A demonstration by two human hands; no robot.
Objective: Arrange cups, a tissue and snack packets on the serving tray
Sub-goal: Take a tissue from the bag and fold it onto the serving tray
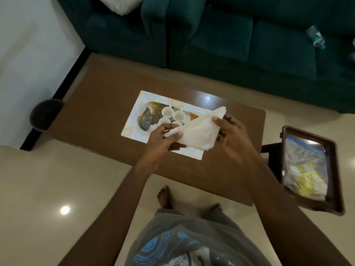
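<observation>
A white serving tray [134,116] with a gold and grey leaf pattern lies on the brown table [99,104]. Several small white cups [167,112] stand clustered near its middle. I hold a white tissue [199,131] above the tray's right half, folded into a triangle. My left hand [165,139] pinches its lower left corner. My right hand [230,135] grips its right edge, thumb on top. Snack packets [305,167], yellow and clear, lie in a dark brown tray [338,169] off to the right of the table.
A dark green sofa [230,39] runs behind the table, with a plastic bottle [316,38] on its seat and a white cushion [121,4]. A dark round object [47,114] sits at the table's left end. My bare feet [165,196] stand on the cream tiled floor.
</observation>
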